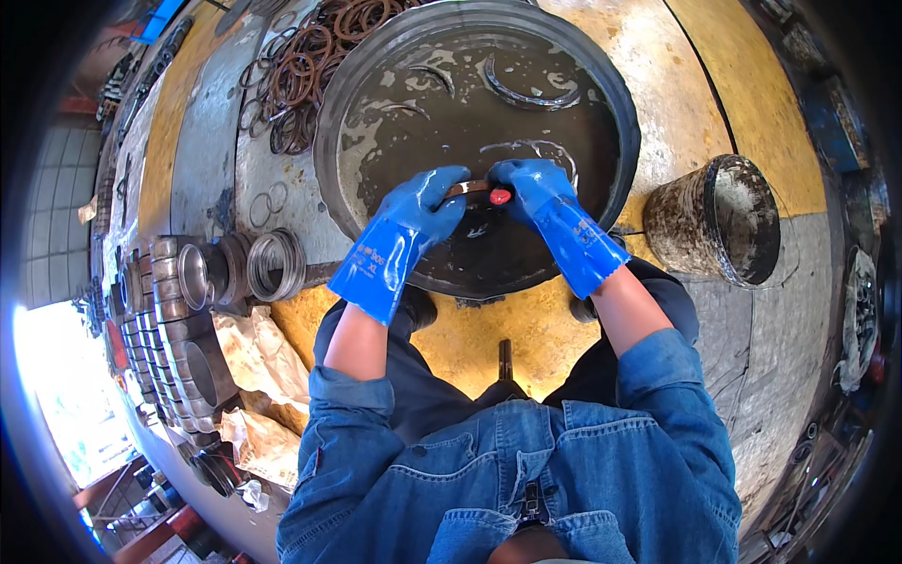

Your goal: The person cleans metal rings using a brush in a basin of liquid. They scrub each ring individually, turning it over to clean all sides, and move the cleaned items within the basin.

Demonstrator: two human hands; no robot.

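Note:
Both my hands wear long blue rubber gloves and are held over the near half of a wide round basin (340, 193) of dark, murky liquid. Between them spans a rust-brown metal ring (467, 189), of which only a short arc shows. My left hand (423, 205) is closed on the ring's left end. On its right end my right hand (542, 191) is also closed, with a small red piece (500, 196) showing at its fingers; its kind is hidden. Farther back in the basin, a curved ring (526, 100) lies partly under the liquid.
A heap of rusty rings (299, 80) lies against the basin's far left. Left of me stand rows of metal rings (174, 324), loose wire-like rings (276, 266) and crumpled brown paper (263, 352). A dirty bucket (681, 226) leans on its side at the right.

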